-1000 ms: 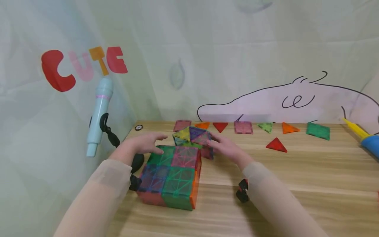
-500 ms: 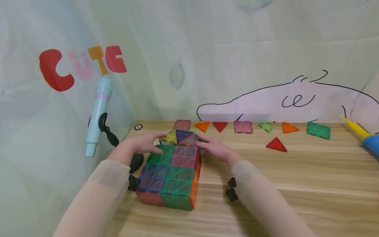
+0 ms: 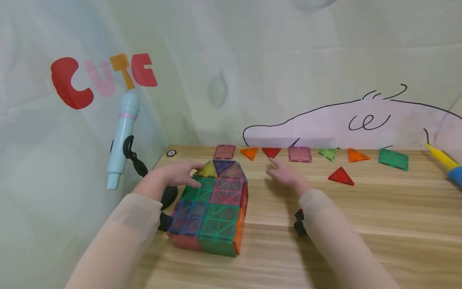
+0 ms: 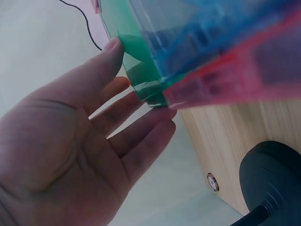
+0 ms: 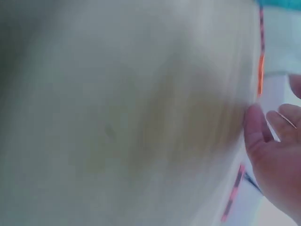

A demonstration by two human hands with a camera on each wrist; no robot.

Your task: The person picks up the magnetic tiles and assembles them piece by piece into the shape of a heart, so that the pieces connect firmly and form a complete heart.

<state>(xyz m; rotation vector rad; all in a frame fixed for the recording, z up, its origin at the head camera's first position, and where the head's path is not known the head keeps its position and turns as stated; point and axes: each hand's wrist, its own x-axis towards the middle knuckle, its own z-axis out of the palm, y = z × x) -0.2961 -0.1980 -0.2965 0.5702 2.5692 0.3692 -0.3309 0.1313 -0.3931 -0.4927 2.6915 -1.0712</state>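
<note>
A box built of translucent magnetic tiles (image 3: pixel 220 220) stands on the wooden table, its top a grid of green, pink and blue squares. At its far end sits a section of yellow, purple and pink triangular tiles (image 3: pixel 224 167), against the box. My left hand (image 3: pixel 177 174) lies at the far left corner with loosely bent fingers; in the left wrist view its thumb touches a green tile (image 4: pixel 134 56). Holding nothing, my right hand (image 3: pixel 286 175) is over the table with the index finger extended toward a red triangular tile (image 3: pixel 271 152). The right wrist view is mostly blurred.
Along the back lie a pink square tile (image 3: pixel 224 152), an orange triangle (image 3: pixel 249 153), another pink square (image 3: pixel 300 154) and a green tile (image 3: pixel 393 159). A red triangle (image 3: pixel 341 176) lies nearer. A light-blue microphone (image 3: pixel 123 140) on a black stand is left; a blue-and-yellow object (image 3: pixel 445 160) is right.
The triangular-tile section has moved left and nearer, against the far end of the box. My right hand has let go of it and moved right. The left hand stays almost in place.
</note>
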